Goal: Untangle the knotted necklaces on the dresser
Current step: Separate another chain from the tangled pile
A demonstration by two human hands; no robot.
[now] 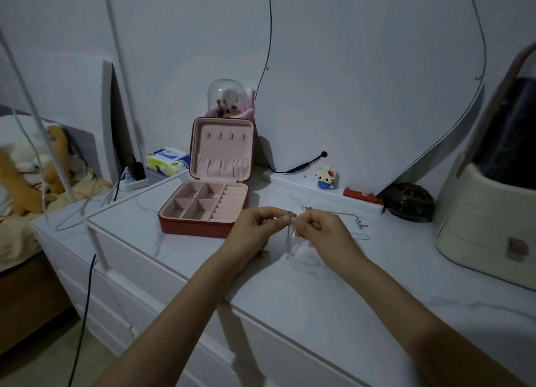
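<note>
At frame centre, the left hand (256,227) and right hand (322,228) pinch the knotted necklaces (290,232) with curled fingers, lifted above the tabletop (319,285) so loose strands hang free for picking apart.

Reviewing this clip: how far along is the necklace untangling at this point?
Done: nothing looks stored; the open jewelry box shows bare compartments and hooks. In hand: the left hand and right hand pinch a thin silver chain between them above the dresser, strands hanging down. Left: more chain lies on the marble to the right, apparently bunched; whether it joins the held one is unclear.
</note>
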